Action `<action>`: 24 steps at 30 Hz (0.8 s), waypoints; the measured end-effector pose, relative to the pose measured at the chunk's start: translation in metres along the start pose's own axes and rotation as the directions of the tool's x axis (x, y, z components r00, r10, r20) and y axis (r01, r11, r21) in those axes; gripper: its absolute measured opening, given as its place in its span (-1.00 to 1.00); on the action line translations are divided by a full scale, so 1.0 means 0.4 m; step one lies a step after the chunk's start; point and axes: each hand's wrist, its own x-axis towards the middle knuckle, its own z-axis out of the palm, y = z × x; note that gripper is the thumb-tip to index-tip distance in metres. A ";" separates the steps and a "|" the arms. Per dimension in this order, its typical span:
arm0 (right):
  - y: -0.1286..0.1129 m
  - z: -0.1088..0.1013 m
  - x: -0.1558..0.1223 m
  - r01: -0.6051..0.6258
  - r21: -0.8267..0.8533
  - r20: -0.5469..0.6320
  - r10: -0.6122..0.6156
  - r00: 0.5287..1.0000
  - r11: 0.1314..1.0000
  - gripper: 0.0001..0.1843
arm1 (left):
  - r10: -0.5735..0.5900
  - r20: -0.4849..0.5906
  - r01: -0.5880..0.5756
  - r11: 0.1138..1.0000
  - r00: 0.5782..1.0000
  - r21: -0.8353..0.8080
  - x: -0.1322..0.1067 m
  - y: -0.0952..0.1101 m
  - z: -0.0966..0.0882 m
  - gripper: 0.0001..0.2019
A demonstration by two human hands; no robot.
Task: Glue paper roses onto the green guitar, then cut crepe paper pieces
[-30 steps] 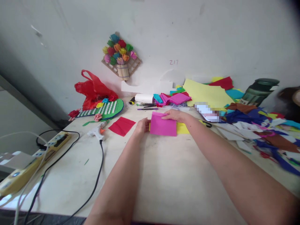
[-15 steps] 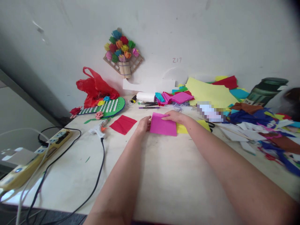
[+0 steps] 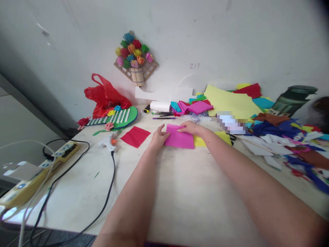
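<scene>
A folded pink crepe-paper sheet (image 3: 180, 139) lies flat-looking in front of me, a little above or on the table. My left hand (image 3: 158, 138) holds its left edge, thumb over the paper and one finger raised. At the upper right edge my right hand (image 3: 189, 128) pinches the same sheet, thumb on its face; the other fingertips are hidden behind it. Partly under my right forearm is a yellow paper piece (image 3: 221, 138), with black scissor handles (image 3: 232, 138) at its edge. To the left a red paper square (image 3: 135, 136) rests on the table.
A white glue gun (image 3: 109, 142) with a black cord lies at left, near a yellow power strip (image 3: 55, 161). Behind stand a green board (image 3: 132, 115) and a red plastic bag (image 3: 102, 92). Paper scraps (image 3: 275, 127) and a dark green bottle (image 3: 291, 101) crowd the right.
My left hand has shifted so its thumb now lies over the pink sheet's left edge, with a finger lifted. The right hand keeps its pinch.
</scene>
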 end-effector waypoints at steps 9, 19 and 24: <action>0.017 -0.005 0.020 0.093 -0.107 -0.033 -0.097 0.995 0.990 -0.64 | 0.049 -0.027 -0.047 0.997 0.998 0.058 0.010 -0.015 0.014 -0.18; -0.017 -0.003 0.029 0.380 -0.196 0.028 -0.382 0.924 0.904 -0.68 | 0.257 -0.013 -0.250 0.950 0.966 0.188 0.014 -0.009 0.008 -0.21; -0.077 -0.017 0.022 0.368 -0.250 0.195 -0.326 0.925 0.895 -0.63 | 0.420 0.049 -0.411 0.847 0.906 0.337 -0.006 0.015 0.015 -0.31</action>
